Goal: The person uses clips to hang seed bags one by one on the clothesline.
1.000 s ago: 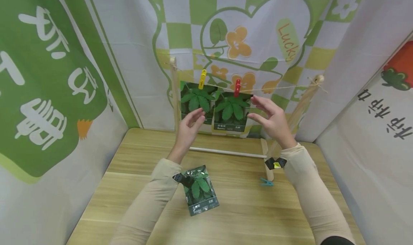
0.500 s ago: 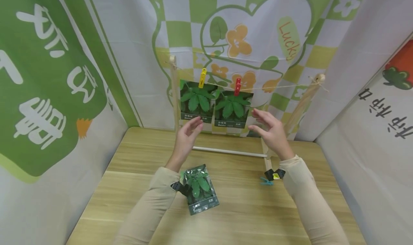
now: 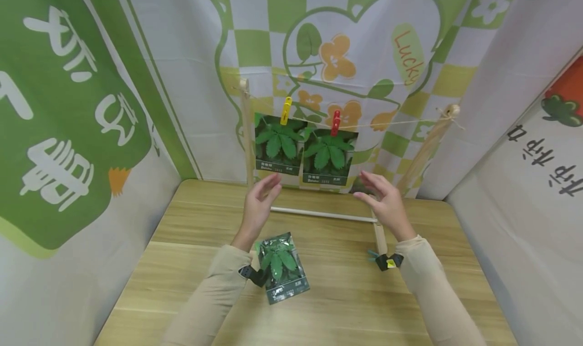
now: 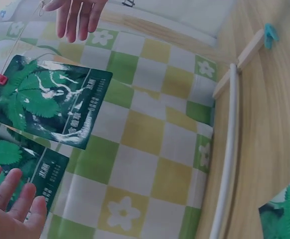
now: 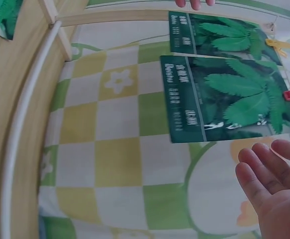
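Observation:
Two green seed packets hang side by side from a thin string [image 3: 410,122]. A yellow clothespin [image 3: 286,111] clips the left packet [image 3: 279,142], and a red clothespin [image 3: 335,123] clips the right packet [image 3: 329,156]. My left hand [image 3: 257,207] hovers below and in front of the left packet, fingers loosely bent and holding nothing. Beside the right packet's lower right corner, my right hand [image 3: 386,204] is raised with relaxed fingers, apart from it; the right wrist view shows this hand [image 5: 277,179] without anything in it. A third seed packet [image 3: 283,269] lies on the table near my left wrist.
Wooden posts [image 3: 246,133] hold the string at both ends, joined low down by a white rod [image 3: 323,214]. A blue clothespin [image 4: 270,36] lies by the frame's right foot. Printed cloth [image 3: 255,47] walls the wooden table [image 3: 346,305] at back and sides.
Both hands have drawn down and back from the hanging packets, uncovering the left packet's lower edge. The packets sway slightly on the string. The packet on the table stays put.

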A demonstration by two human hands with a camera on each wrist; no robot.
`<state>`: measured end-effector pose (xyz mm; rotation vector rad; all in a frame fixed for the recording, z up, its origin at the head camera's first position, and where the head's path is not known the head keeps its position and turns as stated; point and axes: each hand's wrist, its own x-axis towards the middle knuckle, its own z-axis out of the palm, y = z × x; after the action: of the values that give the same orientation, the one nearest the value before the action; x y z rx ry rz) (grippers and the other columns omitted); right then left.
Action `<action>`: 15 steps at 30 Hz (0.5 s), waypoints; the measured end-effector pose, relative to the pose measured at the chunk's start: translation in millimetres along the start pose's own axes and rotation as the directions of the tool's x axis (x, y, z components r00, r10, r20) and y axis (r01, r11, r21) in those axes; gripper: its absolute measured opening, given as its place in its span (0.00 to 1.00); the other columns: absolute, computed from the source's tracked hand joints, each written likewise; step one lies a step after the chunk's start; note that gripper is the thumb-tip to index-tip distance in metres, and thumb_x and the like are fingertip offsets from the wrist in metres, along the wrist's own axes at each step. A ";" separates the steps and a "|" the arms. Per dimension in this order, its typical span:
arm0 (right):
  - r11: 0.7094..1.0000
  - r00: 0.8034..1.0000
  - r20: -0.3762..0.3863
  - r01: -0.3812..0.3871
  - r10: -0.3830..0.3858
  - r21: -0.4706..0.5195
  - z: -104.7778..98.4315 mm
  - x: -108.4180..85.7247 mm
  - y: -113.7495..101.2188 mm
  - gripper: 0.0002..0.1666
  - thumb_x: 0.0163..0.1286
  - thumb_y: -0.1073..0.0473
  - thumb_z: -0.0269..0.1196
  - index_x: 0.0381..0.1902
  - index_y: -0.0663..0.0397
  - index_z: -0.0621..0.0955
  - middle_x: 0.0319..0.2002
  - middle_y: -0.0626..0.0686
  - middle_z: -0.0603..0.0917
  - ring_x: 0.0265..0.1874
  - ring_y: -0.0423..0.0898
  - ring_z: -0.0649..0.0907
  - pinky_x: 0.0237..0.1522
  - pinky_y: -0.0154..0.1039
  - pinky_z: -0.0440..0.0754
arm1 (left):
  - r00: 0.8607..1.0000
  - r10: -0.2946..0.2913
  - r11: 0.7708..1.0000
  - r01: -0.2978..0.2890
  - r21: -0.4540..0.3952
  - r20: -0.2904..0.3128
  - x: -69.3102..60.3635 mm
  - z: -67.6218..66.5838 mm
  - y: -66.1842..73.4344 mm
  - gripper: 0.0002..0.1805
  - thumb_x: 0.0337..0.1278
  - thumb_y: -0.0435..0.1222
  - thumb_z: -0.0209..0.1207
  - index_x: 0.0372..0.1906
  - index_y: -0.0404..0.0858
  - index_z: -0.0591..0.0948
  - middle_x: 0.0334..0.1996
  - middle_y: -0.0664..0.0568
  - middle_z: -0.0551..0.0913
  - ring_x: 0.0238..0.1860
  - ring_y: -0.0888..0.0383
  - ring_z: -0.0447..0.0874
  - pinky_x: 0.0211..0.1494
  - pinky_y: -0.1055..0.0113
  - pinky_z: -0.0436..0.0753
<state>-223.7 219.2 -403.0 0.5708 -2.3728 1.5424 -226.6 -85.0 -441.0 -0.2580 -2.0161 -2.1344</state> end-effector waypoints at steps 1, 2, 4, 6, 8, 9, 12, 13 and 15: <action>1.000 1.000 -0.002 -0.009 0.009 0.003 0.5 -1.8 1.6 0.33 0.62 0.69 0.66 0.65 0.67 0.71 0.59 0.68 0.76 0.53 0.35 0.78 0.60 0.24 0.74 | 1.000 -0.003 1.000 0.003 0.001 -0.005 -1.0 -0.2 -1.2 0.24 0.66 0.34 0.57 0.65 0.31 0.71 0.63 0.39 0.76 0.64 0.46 0.74 0.67 0.66 0.75; 1.000 1.000 -0.004 -0.016 0.016 -0.003 1.2 -3.6 3.2 0.33 0.62 0.69 0.66 0.65 0.68 0.71 0.59 0.68 0.76 0.53 0.36 0.78 0.60 0.23 0.74 | 1.000 -0.006 1.000 0.006 0.000 -0.008 -1.9 -0.4 -2.6 0.24 0.66 0.33 0.57 0.65 0.31 0.71 0.63 0.38 0.75 0.64 0.46 0.73 0.67 0.66 0.75; 0.999 1.000 -0.009 -0.029 0.029 -0.024 2.7 -7.1 6.7 0.33 0.61 0.70 0.66 0.64 0.69 0.71 0.58 0.67 0.76 0.54 0.41 0.79 0.60 0.23 0.73 | 1.000 -0.013 1.000 0.013 0.002 -0.013 -3.6 -0.6 -4.3 0.24 0.66 0.33 0.57 0.65 0.32 0.71 0.62 0.38 0.75 0.64 0.46 0.73 0.67 0.65 0.74; 0.998 0.999 -0.014 -0.034 0.034 -0.046 4.4 -10.1 10.1 0.33 0.60 0.72 0.66 0.63 0.71 0.71 0.58 0.68 0.76 0.56 0.52 0.79 0.62 0.25 0.73 | 1.000 -0.022 1.000 0.022 0.005 -0.017 -5.4 -1.0 -6.2 0.24 0.66 0.33 0.57 0.64 0.31 0.71 0.62 0.37 0.75 0.64 0.46 0.73 0.68 0.64 0.74; 0.996 0.999 -0.017 -0.034 0.032 -0.079 5.8 -13.2 13.3 0.33 0.60 0.73 0.66 0.63 0.73 0.70 0.58 0.69 0.76 0.56 0.62 0.77 0.63 0.33 0.74 | 0.999 -0.039 0.999 0.039 0.009 -0.019 -7.4 -1.5 -8.7 0.24 0.66 0.33 0.57 0.64 0.31 0.71 0.62 0.37 0.75 0.64 0.45 0.74 0.68 0.63 0.75; 0.995 0.999 -0.017 -0.033 0.032 -0.092 6.4 -14.7 14.6 0.33 0.60 0.73 0.66 0.63 0.74 0.70 0.58 0.70 0.76 0.57 0.64 0.77 0.64 0.38 0.75 | 0.999 -0.049 0.999 0.049 0.014 -0.021 -8.4 -1.8 -10.2 0.24 0.66 0.33 0.57 0.64 0.31 0.71 0.62 0.37 0.76 0.63 0.46 0.74 0.67 0.62 0.75; 0.991 0.999 -0.021 -0.042 0.039 -0.130 7.1 -19.4 19.1 0.33 0.60 0.72 0.67 0.63 0.73 0.71 0.58 0.69 0.76 0.56 0.65 0.77 0.62 0.49 0.74 | 0.998 -0.066 0.998 0.067 0.019 -0.017 -11.3 -3.0 -15.6 0.24 0.66 0.33 0.57 0.64 0.31 0.71 0.63 0.38 0.75 0.63 0.44 0.74 0.67 0.62 0.75; 0.989 0.999 -0.020 -0.051 0.049 -0.139 6.9 -21.3 20.7 0.33 0.60 0.70 0.67 0.63 0.72 0.71 0.58 0.68 0.77 0.56 0.64 0.78 0.62 0.50 0.75 | 0.998 -0.067 0.998 0.067 0.019 -0.015 -12.2 -3.2 -17.2 0.24 0.66 0.33 0.57 0.64 0.31 0.71 0.63 0.37 0.75 0.64 0.43 0.74 0.67 0.62 0.75; 0.986 0.998 -0.017 -0.068 0.066 -0.151 6.4 -25.2 24.1 0.33 0.61 0.66 0.68 0.64 0.68 0.72 0.59 0.66 0.77 0.57 0.61 0.78 0.61 0.50 0.75 | 0.998 -0.068 0.998 0.068 0.019 -0.013 -13.8 -3.6 -19.9 0.23 0.66 0.33 0.57 0.64 0.30 0.71 0.63 0.38 0.75 0.64 0.42 0.73 0.67 0.63 0.75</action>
<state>-212.1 226.7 -435.6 0.4519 -2.4969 1.3711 -218.4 -87.2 -464.0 -0.1752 -2.0658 -2.1492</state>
